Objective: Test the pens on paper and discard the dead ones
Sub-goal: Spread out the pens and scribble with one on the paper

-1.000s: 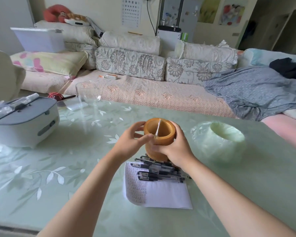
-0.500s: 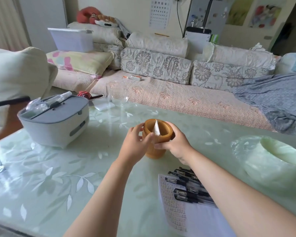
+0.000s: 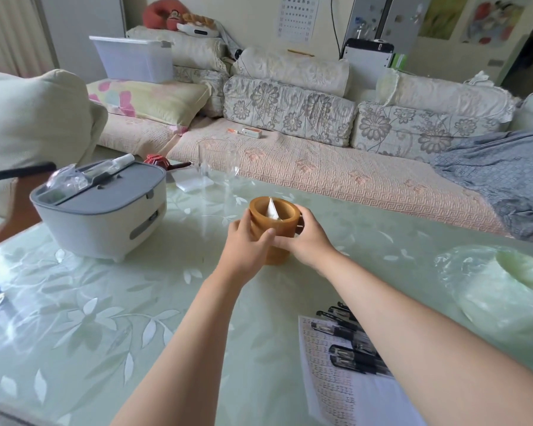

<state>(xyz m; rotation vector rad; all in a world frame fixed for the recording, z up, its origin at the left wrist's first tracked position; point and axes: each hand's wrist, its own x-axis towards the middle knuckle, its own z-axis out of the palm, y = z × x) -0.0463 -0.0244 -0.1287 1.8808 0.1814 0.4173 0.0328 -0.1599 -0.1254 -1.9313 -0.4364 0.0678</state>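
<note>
2 hands clasp a brown cup (image 3: 279, 221) that stands upright on the green table (image 3: 105, 318). The left hand (image 3: 246, 242) curls round its left side with the thumb across the front, and the right hand (image 3: 306, 241) grips the right side. A white scrap of paper (image 3: 273, 209) sticks up inside the cup. Several black pens (image 3: 346, 342) lie on a printed sheet (image 3: 323, 382) at the near right, well apart from the cup and partly hidden by the right forearm. A bag-lined green bin (image 3: 511, 290) sits at the far right, and a grey-lidded white box (image 3: 105, 216) at the left.
</note>
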